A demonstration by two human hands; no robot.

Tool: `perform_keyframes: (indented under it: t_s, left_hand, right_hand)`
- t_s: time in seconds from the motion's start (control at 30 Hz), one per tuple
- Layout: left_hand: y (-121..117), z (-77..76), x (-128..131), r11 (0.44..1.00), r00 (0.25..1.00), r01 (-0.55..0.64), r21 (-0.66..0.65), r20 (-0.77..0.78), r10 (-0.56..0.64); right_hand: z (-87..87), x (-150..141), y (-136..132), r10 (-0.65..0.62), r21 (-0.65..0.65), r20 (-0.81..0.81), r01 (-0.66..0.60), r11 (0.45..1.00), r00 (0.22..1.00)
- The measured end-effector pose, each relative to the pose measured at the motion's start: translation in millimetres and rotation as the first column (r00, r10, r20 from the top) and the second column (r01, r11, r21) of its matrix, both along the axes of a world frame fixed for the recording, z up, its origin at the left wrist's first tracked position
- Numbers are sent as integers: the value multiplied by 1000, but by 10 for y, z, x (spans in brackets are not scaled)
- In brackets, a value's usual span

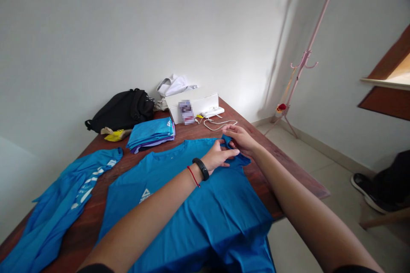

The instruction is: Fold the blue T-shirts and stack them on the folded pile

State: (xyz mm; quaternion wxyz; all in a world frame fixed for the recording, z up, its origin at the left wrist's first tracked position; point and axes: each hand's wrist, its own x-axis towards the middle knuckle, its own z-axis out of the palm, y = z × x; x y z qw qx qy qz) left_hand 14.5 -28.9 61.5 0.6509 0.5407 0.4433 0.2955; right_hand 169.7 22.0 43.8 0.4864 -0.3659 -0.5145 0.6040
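A blue T-shirt (pixel 192 196) with a small white logo lies spread on the wooden table, its collar toward the far side and its lower part hanging over the near edge. Both hands are at its right sleeve. My right hand (pixel 240 138) pinches a raised fold of the sleeve between thumb and fingers. Beside it, my left hand (pixel 219 155), with a black band and a red cord at the wrist, has its fingers curled at the same sleeve cloth, thumb pointing right. Part of the sleeve is hidden behind the fingers.
Left lies another blue shirt (pixel 70 196), crumpled. A folded stack of shirts (pixel 152 132), a black backpack (pixel 124 108), a yellow item (pixel 115 135), a white box (pixel 205 100) and a white cable (pixel 218 126) sit farther back on the table (pixel 265 153). A pink coat rack (pixel 309 47) stands right.
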Motion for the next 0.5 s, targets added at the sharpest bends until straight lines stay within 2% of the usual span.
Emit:
perform_keyframes:
  t_s: [0.17, 0.27, 0.43, 0.5]
  left_hand:
    - [60, -70, -21, 991, 986, -129, 26, -106, 131]
    - [105, -115, -9, 988, 975, -140, 60, -164, 148]
    - [169, -197, -11, 965, 943, -154, 214, -259, 208]
    - [201, -216, -39, 957, 938, -166, 238, -261, 228]
  right_hand:
    - [-24, -65, -44, 69, 24, 21, -69, 997, 997]
    - [-58, -79, -33, 104, 23, 38, -105, 994, 994]
    - [-117, -100, 8, 140, 21, 27, -141, 990, 990]
    - [-126, -106, 12, 156, 12, 47, -156, 988, 987]
